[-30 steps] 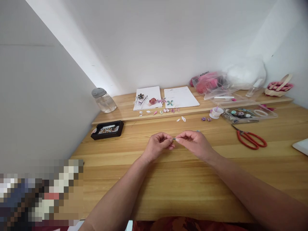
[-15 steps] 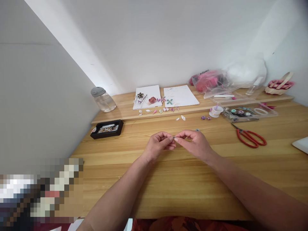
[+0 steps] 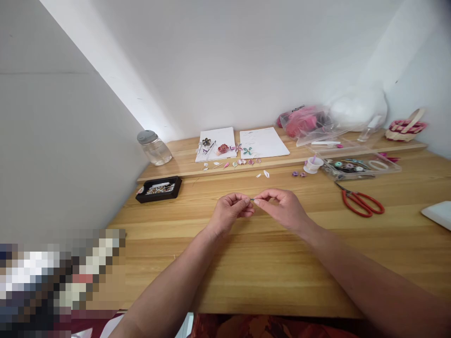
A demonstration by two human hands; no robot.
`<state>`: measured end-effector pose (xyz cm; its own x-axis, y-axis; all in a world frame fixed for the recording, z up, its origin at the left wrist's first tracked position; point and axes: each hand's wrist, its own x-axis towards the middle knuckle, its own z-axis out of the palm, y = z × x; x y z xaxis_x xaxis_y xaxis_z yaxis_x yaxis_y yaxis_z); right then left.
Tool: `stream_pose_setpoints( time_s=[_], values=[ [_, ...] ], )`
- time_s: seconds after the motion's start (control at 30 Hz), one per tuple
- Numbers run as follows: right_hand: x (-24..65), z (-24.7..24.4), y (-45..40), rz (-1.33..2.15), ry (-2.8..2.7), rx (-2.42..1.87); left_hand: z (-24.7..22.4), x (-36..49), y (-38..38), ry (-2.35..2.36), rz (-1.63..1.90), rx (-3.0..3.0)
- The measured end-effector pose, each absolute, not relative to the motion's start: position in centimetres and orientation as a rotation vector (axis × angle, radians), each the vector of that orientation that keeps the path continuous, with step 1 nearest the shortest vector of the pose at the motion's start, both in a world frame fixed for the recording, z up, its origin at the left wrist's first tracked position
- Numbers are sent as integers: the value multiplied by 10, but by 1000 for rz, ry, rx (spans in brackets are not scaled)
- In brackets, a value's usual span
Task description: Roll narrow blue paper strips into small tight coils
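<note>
Over the middle of the wooden table, my left hand (image 3: 230, 211) and my right hand (image 3: 281, 206) meet at their fingertips. Between them is a thin, dark greenish strand (image 3: 252, 200), too small for me to name. The thumb and forefinger of each hand pinch one end of it. Beyond my fingers lie two white leaf-shaped pieces (image 3: 266, 174) and a pair of small purple flower-like pieces (image 3: 295, 174). A white spool (image 3: 313, 165) stands to their right. Red-handled scissors (image 3: 362, 202) rest on the table to the right of my right hand.
A raised shelf holds a water bottle (image 3: 154, 148), paper sheets (image 3: 264, 142) with wire flowers, pink material in a plastic bag (image 3: 305, 123) and a small basket (image 3: 405, 128). On the left sits a black tray (image 3: 158, 188) of beads. A clear box (image 3: 380, 171) of supplies is at right.
The view has shifted slightly. My fingertips have parted a little, so more of the thin strand shows between them. Both hands keep their pinch.
</note>
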<state>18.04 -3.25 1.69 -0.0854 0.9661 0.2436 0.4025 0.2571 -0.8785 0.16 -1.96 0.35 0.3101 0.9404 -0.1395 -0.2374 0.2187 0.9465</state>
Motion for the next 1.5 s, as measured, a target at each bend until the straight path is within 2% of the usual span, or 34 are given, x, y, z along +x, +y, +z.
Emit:
stream_pose_setpoints(
  time_s=[0.5,0.9,1.2,1.5],
  values=[
    [187,23,-29,690,-1471,-1206,22,34,-27,822,1036,659],
    [193,18,-26,177,-1629,-1278,6,51,-25,795,1097,589],
    [198,14,-23,-30,-1846,-1317,2,45,-25,1055,1169,1014],
    [201,24,-25,76,-1981,-1241,5,31,-19,1094,1125,1284]
  ],
)
